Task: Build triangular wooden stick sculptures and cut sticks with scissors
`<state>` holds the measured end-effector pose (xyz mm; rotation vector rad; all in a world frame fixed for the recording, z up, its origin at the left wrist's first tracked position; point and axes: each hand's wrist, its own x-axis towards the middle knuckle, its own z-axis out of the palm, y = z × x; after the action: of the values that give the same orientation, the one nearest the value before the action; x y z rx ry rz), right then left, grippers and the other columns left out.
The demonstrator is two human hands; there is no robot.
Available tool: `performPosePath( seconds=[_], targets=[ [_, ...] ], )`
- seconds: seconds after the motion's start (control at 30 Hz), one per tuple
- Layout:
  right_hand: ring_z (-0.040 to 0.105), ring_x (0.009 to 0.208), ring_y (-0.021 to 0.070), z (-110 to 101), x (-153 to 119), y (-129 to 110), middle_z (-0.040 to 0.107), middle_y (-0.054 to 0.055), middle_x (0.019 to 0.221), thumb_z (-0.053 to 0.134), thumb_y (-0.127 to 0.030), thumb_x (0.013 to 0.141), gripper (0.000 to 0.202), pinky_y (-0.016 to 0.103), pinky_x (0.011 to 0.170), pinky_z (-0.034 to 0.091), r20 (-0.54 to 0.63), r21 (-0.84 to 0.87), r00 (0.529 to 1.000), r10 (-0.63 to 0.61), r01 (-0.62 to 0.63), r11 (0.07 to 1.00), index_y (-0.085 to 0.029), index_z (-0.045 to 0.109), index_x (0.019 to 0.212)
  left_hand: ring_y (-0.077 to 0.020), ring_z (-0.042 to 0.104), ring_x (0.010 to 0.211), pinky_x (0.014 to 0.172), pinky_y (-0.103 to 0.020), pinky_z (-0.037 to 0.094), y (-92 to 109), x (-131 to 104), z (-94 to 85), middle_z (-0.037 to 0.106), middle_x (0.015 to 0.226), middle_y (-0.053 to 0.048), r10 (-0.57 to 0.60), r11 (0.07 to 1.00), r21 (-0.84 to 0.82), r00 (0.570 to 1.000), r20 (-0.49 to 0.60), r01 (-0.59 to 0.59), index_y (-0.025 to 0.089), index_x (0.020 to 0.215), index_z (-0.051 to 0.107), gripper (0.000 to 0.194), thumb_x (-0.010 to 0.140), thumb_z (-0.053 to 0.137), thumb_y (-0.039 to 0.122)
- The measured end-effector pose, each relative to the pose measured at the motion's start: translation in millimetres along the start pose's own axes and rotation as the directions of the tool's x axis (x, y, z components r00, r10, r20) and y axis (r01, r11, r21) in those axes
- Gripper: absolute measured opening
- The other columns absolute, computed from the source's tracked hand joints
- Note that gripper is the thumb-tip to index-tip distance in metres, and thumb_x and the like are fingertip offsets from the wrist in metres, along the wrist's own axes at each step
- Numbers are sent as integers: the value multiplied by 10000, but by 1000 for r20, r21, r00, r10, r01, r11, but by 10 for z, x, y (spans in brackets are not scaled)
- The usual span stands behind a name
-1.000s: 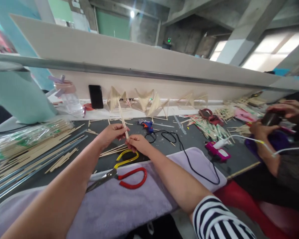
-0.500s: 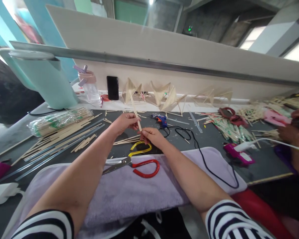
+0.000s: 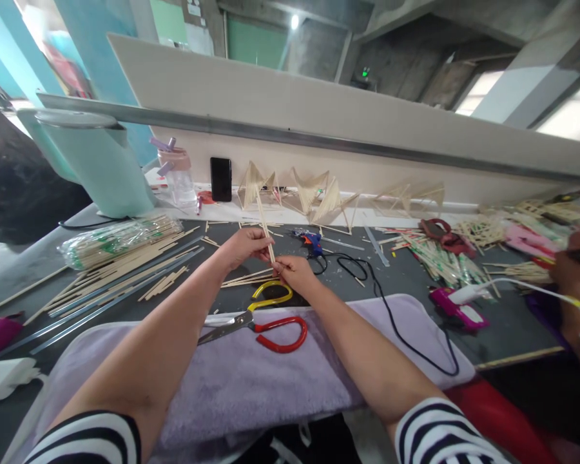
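Note:
Several thin wooden sticks [image 3: 265, 222] stand tilted between my hands, bunched together. My left hand [image 3: 251, 247] pinches them partway up. Lower down, the fingers of my right hand [image 3: 290, 269] are closed on their bottom ends. Just below my hands lie scissors [image 3: 280, 335] with one yellow and one red handle, blades spread a little, on a lilac towel [image 3: 251, 393]. More loose sticks [image 3: 246, 278] rest on the dark table behind the scissors. A blue glue gun [image 3: 312, 241] with a black cord lies beyond my right hand.
Wooden stick frames [image 3: 309, 190] stand along the back ledge, beside a phone [image 3: 221, 179] and a water bottle [image 3: 176, 177]. At left are a mint jug [image 3: 96, 164] and bagged sticks [image 3: 120, 241]. A co-worker's hand [image 3: 577, 270] is at right, near a magenta device [image 3: 459, 309].
The whole view has tipped up slightly, so everything sits a little lower. Both hands keep their hold on the sticks. The co-worker's hand at right has shifted slightly.

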<state>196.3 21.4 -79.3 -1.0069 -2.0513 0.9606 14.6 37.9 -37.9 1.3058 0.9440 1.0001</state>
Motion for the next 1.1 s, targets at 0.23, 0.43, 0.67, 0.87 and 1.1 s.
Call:
performPosePath(
  seconds=[0.23,0.43,0.67,0.87,1.1],
  targets=[
    [504,434,92,46,2,74,566,-20,569,474,-433,867,325,213,490,395,-43,-23,998,-50,49,999,-180,595,704,-97,616,545,583,-227,538,5,-13,-25,652,605,-15,-10,999,-38,1000,26,11,108,760,625,359,660,772,419],
    [507,425,93,69,3,85,596,-10,612,467,-463,862,341,212,451,390,-44,19,999,-1,2,1000,-182,598,721,-96,617,542,577,-223,537,-20,0,-37,651,607,-13,5,999,-44,1000,15,-4,110,751,627,345,659,776,407],
    [512,437,87,30,17,102,607,-17,621,498,-423,846,291,204,453,399,11,88,998,67,-68,994,-177,624,756,-97,611,531,574,-232,538,-42,12,-1,647,593,-12,13,1000,6,999,-37,-13,111,742,625,305,683,759,378],
    [497,419,78,-4,29,83,617,-21,612,560,-387,805,244,200,441,404,65,186,990,122,-132,974,-168,659,768,-104,620,542,572,-228,536,-25,2,-3,650,593,-14,-16,1000,0,999,-35,16,112,733,625,277,693,753,355],
    [514,432,73,-29,32,82,648,-12,648,619,-384,745,263,192,431,401,115,406,977,179,-210,889,-147,679,843,-99,619,534,561,-219,537,19,-1,-18,653,602,-30,-17,1000,-13,999,-40,16,96,756,630,304,686,771,356]
  ],
)
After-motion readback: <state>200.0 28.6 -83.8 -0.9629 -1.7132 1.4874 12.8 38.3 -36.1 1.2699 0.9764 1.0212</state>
